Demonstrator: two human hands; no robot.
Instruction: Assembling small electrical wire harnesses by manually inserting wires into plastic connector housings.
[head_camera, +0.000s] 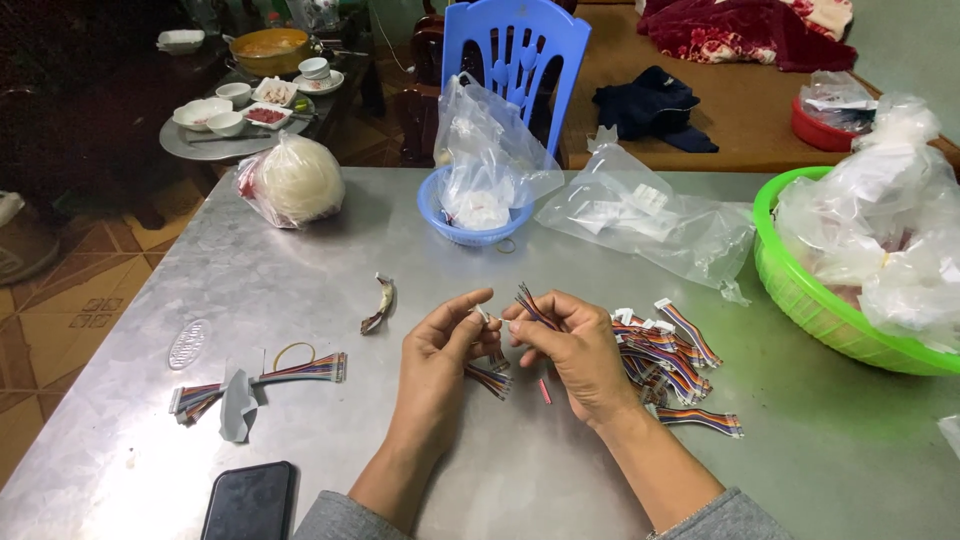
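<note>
My left hand (440, 345) pinches a small white connector (484, 314) between thumb and fingers, with a short multicoloured ribbon cable (490, 379) hanging below it. My right hand (565, 345) holds another multicoloured ribbon cable (532, 304) whose loose wire ends stick up past the fingers. The two hands meet at the fingertips over the metal table (330, 260). A pile of similar ribbon cables (665, 355) with white connectors lies just right of my right hand. A bundle of finished-looking cables (300, 372) lies at the left.
A black phone (250, 502) lies at the near edge. A banana peel (380, 304), a small blue basket (470, 235) with bags, a clear plastic bag (650, 220), a green basket (810, 300) and a white bagged ball (295, 180) stand around. A blue chair (515, 50) is behind.
</note>
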